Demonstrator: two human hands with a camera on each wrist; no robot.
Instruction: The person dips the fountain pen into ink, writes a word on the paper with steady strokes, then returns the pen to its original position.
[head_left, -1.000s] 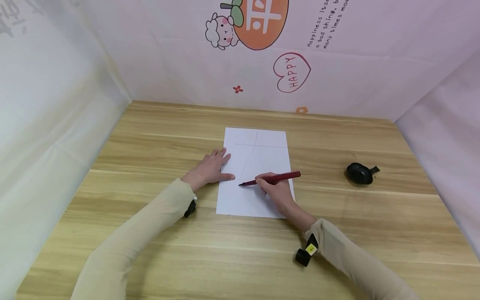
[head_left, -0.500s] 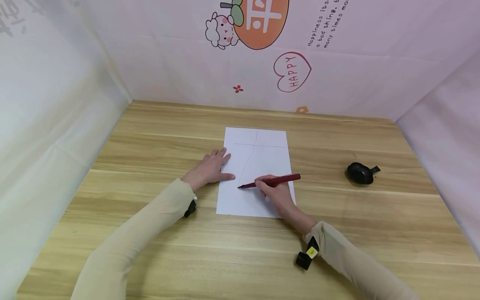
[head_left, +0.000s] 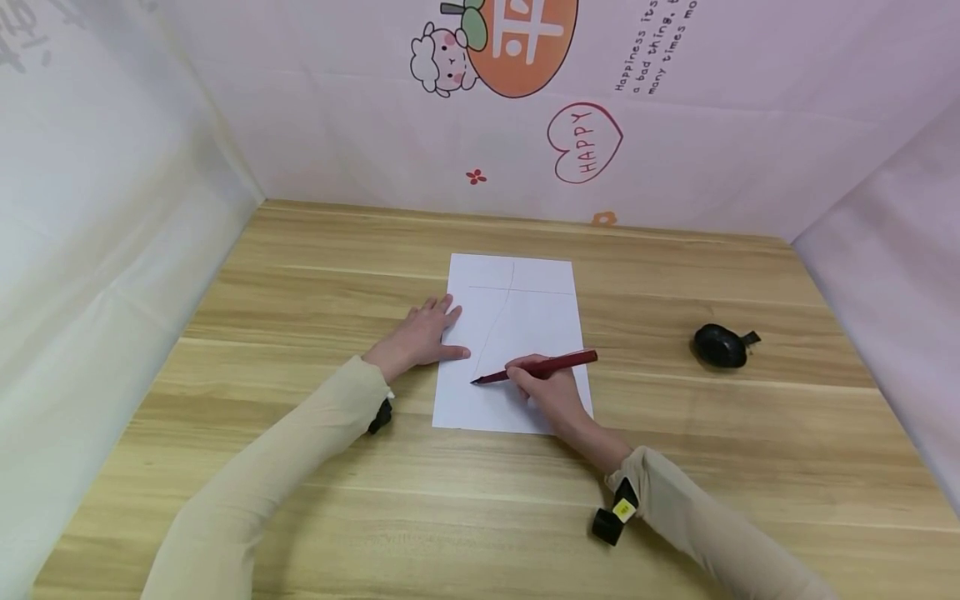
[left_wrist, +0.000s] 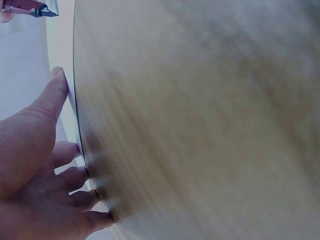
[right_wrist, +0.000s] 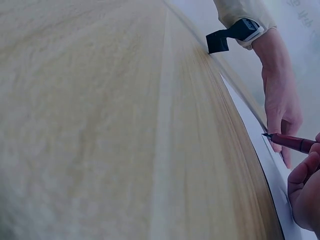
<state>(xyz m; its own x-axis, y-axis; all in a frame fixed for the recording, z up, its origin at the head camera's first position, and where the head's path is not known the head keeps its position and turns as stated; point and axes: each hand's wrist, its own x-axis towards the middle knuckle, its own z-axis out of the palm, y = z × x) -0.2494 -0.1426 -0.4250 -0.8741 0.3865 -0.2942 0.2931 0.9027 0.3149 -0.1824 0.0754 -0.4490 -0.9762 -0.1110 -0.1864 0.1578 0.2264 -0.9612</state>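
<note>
One broad desk of yellowish wood grain (head_left: 337, 517) carries a rectangular white paper sheet (head_left: 528, 327) before the middle of the desk's far edge. A left hand (head_left: 422, 336) lies, fingers spread apart, on the sheet's left edge; a right hand (head_left: 553, 397), over its right half, pinches a slim dark-red pen (head_left: 564, 362). A black, rounded object (head_left: 720, 346) with a small tab sits between the sheet and the desk's right edge. Two thin lines (head_left: 510, 290) cross near the sheet's far edge, the pen's tip at the lengthwise one's near end.
</note>
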